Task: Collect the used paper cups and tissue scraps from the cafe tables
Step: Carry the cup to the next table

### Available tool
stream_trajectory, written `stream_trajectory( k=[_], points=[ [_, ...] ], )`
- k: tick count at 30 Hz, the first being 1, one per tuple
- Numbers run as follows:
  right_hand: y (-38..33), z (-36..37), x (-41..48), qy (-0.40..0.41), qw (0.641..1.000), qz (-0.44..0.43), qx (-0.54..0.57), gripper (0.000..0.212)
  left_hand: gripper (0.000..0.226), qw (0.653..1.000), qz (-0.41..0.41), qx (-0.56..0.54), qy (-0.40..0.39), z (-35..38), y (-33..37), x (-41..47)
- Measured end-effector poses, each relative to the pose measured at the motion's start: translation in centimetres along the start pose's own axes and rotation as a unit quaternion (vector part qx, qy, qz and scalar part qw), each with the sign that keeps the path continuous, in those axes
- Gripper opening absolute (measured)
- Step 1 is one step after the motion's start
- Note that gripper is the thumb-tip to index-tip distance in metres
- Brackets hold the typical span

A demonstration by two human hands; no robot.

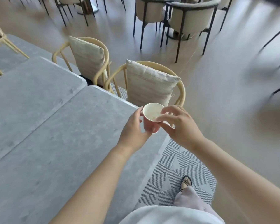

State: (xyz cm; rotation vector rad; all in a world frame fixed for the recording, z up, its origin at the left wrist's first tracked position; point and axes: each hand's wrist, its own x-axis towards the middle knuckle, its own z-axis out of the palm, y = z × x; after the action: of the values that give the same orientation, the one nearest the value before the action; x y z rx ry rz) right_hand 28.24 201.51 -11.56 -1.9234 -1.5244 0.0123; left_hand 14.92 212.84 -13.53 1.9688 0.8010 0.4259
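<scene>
- Pale garment [168,214] at the bottom edge, nearest the camera; beyond it a trouser leg and a sandalled foot [186,183] on a striped, triangle-patterned rug [176,165].
- Two bare forearms reach forward from the lower edge and meet over the far right corner of the grey stone-look bench [55,143].
- Left hand [134,128]: wrapped around the side of a paper cup [149,120], thumb up near the rim, fingers [153,129] curled round the pinkish outer wall. Closed on the cup, carrying it.
- Cup sits upright to slightly tilted, lifted clear of the bench top, just at the bench's corner edge. White inside; something pale lies in the bottom, too blurred to identify.
- Right hand [179,125]: comes in from the right, fingertips at the cup's near-right rim. Thumb and forefinger are drawn close together at the rim; whether they pinch anything small cannot be told. Remaining fingers loosely bent.
- Bench is two grey slabs set edge to edge, a seam running diagonally between them.
- Two rattan chairs [152,81] with cream cushions stand tucked against the bench's far side, the nearer one directly behind the cup.
- Farther off, dark-framed upholstered chairs [191,18] on a light wood-tone floor [225,78]; edges of view are motion-blurred.
</scene>
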Motion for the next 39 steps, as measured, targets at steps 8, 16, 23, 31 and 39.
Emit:
stream_trajectory(
  k=[8,16,23,31,39],
  points=[
    [7.2,-5.8,-1.6,0.042,0.995,0.090,0.010,0.010,0.061,0.998,0.012,-0.028,-0.058,8.1,5.2,5.0],
    [18.9,-13.6,-3.0,0.090,0.986,0.141,-0.009,0.012,0.065,0.994,0.062,0.003,-0.088,19.0,12.5,11.8],
    [28.1,-20.3,-4.3,0.112,0.980,0.162,-0.035,0.010,0.063,0.986,0.102,0.042,-0.128,28.4,17.3,17.0],
    [36.5,-23.7,-2.0,0.137,0.971,0.195,-0.034,0.009,0.081,0.975,0.137,0.027,-0.172,34.2,20.5,24.5],
    [46.6,-25.1,7.6,0.137,0.970,0.200,-0.035,0.012,0.039,0.970,0.172,0.042,-0.164,37.4,22.5,38.2]
  ],
)
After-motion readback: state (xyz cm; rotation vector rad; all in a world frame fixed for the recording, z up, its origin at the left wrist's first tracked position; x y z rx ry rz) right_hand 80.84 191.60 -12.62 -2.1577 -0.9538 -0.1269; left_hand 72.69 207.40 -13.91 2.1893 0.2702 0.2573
